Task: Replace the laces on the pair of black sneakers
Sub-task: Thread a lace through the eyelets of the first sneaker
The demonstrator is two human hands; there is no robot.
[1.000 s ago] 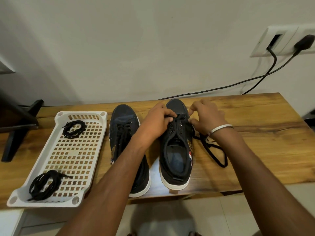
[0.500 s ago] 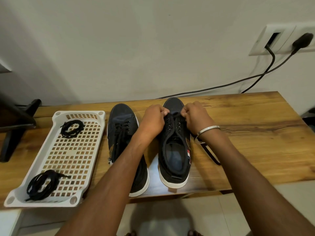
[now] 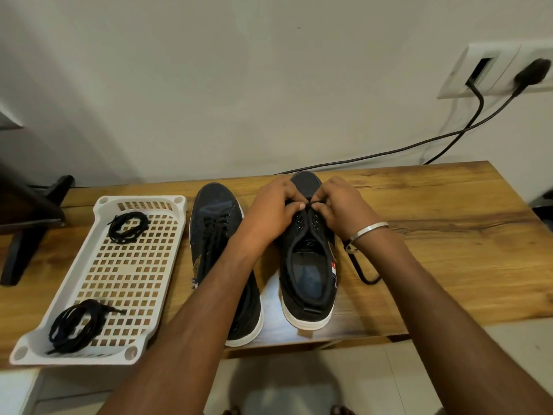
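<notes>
Your left hand (image 3: 273,211) and right hand (image 3: 339,209) both pinch the lace (image 3: 308,203) at the right sneaker's (image 3: 306,265) lowest eyelets, likely to pull it free.

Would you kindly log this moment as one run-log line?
step: unlacing right sneaker | both hands pinch lace at top eyelets | left sneaker laced

Only legible mark: a pale "S" above smaller unreadable letters, printed on the right sneaker's (image 3: 305,265) tongue lining.
</notes>
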